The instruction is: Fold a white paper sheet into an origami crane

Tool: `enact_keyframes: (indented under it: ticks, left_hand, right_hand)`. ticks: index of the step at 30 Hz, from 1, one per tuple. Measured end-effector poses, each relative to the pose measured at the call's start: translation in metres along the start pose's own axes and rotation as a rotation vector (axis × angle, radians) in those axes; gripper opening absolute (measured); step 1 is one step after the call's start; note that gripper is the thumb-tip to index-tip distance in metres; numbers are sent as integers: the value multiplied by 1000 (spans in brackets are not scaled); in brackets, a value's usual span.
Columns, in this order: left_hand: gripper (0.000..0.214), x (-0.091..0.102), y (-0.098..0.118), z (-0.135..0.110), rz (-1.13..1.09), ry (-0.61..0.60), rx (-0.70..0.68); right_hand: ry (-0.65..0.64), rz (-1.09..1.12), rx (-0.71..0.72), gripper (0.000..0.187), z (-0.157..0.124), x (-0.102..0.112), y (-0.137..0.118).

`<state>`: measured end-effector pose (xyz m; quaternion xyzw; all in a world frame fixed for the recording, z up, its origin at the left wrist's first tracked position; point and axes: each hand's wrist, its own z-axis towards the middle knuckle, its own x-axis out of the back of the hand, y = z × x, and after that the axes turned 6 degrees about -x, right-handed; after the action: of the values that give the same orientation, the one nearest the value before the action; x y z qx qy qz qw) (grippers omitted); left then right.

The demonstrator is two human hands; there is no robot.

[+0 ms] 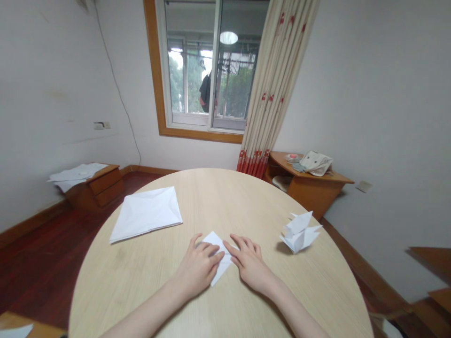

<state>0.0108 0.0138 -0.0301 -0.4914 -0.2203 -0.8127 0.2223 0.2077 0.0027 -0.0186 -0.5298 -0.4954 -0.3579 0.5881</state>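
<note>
A small folded sheet of white paper [213, 238] lies flat on the round wooden table [225, 197], one corner toward me and one away. My left hand [199, 265] rests on its left side, fingers stretched over the paper. From the right, my right hand [251, 263] touches the paper's right part with its index finger, the other fingers spread. Both hands press on the sheet without gripping it. Parts of the paper are hidden under the fingers. To the right stand folded white paper pieces [299, 234] shaped like origami birds.
A stack of white paper sheets [148, 213] lies at the table's left. Behind it, a low drawer cabinet [102, 185] carries papers. A corner cabinet [310, 185] with a cloth bag [315, 163] stands beyond the right edge, near the curtain [276, 84].
</note>
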Motion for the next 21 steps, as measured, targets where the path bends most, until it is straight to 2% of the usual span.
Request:
enact_keyframes:
  ticks: [4, 10, 21]
  left_hand:
    - [22, -1, 3, -1, 20, 3, 6]
    - [26, 2, 8, -2, 31, -33, 16]
    - [23, 5, 3, -1, 76, 17, 46]
  right_hand:
    - [1, -2, 20, 50, 1, -3, 3]
    - [12, -11, 52, 51, -1, -1, 3]
    - [22, 11, 142, 36, -11, 15, -8]
